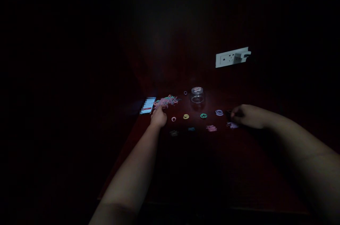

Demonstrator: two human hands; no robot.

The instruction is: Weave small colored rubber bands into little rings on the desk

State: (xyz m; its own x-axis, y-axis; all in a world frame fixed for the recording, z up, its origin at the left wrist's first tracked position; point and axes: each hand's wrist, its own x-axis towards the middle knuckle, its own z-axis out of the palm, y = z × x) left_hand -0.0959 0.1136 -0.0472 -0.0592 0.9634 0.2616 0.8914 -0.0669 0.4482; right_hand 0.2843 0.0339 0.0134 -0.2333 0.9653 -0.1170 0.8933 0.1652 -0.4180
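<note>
My left hand (159, 117) reaches to the near edge of a mixed pile of small coloured hair ties (166, 102); its fingertips are mostly hidden against the pile. At the right, my right hand (248, 116) has its fingers drawn together, in shadow, low over the table beside a lilac bunch (232, 125). What they hold, if anything, is too dark to make out. Between the hands lie a pink ring (173, 119), yellow ties (186, 116), green ties (203, 116) and purple ties (219, 112). Nearer me are a pink bunch (211, 128), a teal bunch (191, 129) and a dull bunch (174, 133).
A lidded clear jar (197, 95) stands behind the rows, with a single dark-centred ring (185, 93) to its left. A lit phone (148, 105) lies left of the pile. On the wall is a socket plate (231, 57) with a plug. The dark red table (202, 172) is dimly lit.
</note>
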